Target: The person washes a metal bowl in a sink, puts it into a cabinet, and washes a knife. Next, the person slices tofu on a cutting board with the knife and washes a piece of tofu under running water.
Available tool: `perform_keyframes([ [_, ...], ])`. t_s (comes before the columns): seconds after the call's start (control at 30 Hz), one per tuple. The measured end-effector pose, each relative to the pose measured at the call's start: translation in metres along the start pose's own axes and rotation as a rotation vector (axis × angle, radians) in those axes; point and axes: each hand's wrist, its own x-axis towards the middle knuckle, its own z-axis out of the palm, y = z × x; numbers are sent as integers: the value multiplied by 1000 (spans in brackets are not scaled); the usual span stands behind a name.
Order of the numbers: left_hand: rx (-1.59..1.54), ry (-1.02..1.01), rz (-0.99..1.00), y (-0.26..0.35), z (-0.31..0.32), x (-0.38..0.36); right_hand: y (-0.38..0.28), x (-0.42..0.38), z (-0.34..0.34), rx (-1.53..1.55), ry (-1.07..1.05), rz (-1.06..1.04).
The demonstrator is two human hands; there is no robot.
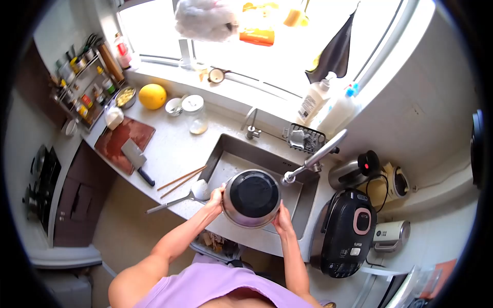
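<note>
Metal bowl [252, 194]: one, black round face up, held above the sink [226, 169]
Hands: two; left hand [216, 198] and right hand [282, 219] partly closed, gripping opposite sides of the bowl
Taps: two, one large tap [326, 149], one small tap [252, 131]
Chopsticks [174, 181]: two, beside one long-handled utensil [177, 201]
Chopping board [110, 146]: one, one cleaver [133, 154] overlapping its edge
Yellow fruit [152, 96]: one

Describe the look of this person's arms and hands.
Both arms are bare, without sleeves, below a lilac sleeveless top. The left hand and right hand are ungloved, and no watch or bracelet shows; rings are too small to tell.
</note>
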Motion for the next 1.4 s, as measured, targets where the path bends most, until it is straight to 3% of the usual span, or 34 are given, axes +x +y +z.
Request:
perform_keyframes([
  [0.03,43,18,-9,9,16,-17,-4,-3,5,-15,-12,16],
  [0.1,16,-153,124,23,33,-23,-32,-14,28,1,93,-343],
  [0.17,-38,-339,274,54,62,-56,-85,-52,74,-25,78,-522],
  [0.23,-120,-497,362,84,89,-93,-111,-69,92,-83,25,-612],
  [0.3,-124,-541,405,90,92,-89,-104,-65,106,-94,168,-690],
  [0.33,-94,-438,393,78,81,-68,-79,-46,98,-97,236,-722],
  [0.37,-60,-339,378,53,55,-27,-43,-16,74,-298,410,-673],
  [0.4,-42,-296,200,26,10,30,13,30,25,-397,407,-442],
  [0.43,-46,67,-35,0,-16,66,39,35,23,-489,526,-218],
  [0.5,-12,85,-54,-27,-43,87,49,38,20,-444,629,-251],
  [0.57,53,-96,310,10,1,26,0,6,53,-224,373,-581],
  [0.6,90,-288,384,38,21,-16,-22,-17,66,-287,313,-601],
  [0.63,-46,-501,276,59,34,-36,-45,-33,73,-355,251,-626],
  [0.7,-88,-528,367,60,43,-33,-38,-21,77,-278,294,-676],
  [0.73,-102,-567,348,44,21,5,-9,9,57,-349,373,-607],
  [0.77,-25,-403,164,23,-15,60,22,35,36,-416,451,-518],
  [0.8,90,-50,-7,10,-13,50,49,53,17,-506,542,-179],
  [0.83,205,300,-164,-1,-3,38,63,37,16,-488,547,-174],
  [0.9,-136,-117,340,-9,3,42,17,28,34,-339,450,-428],
  [0.93,-114,-272,407,16,24,1,-7,5,56,-323,375,-664],
  [0.97,-128,-483,326,16,-17,44,-10,-16,67,-316,395,-638],
  [1.03,-223,-658,254,9,-26,69,-27,-33,83,-394,400,-750],
  [1.1,-227,-249,183,1,-10,51,9,3,62,-451,499,-717],
  [1.13,-14,71,-10,-2,-6,45,39,39,34,-476,616,-411],
  [1.17,177,311,-157,7,26,-8,65,52,16,-489,718,-101],
  [1.2,182,177,50,-6,-3,-1,53,35,16,-338,569,-244],
  [1.23,166,-7,287,2,8,11,28,18,37,-274,485,-447],
  [1.3,6,-463,550,20,3,6,-5,-19,76,-291,470,-820],
  [1.37,-34,-616,406,31,-6,12,4,-19,76,-293,499,-750],
  [1.4,113,-387,390,24,-12,32,23,10,54,-386,518,-612],
])
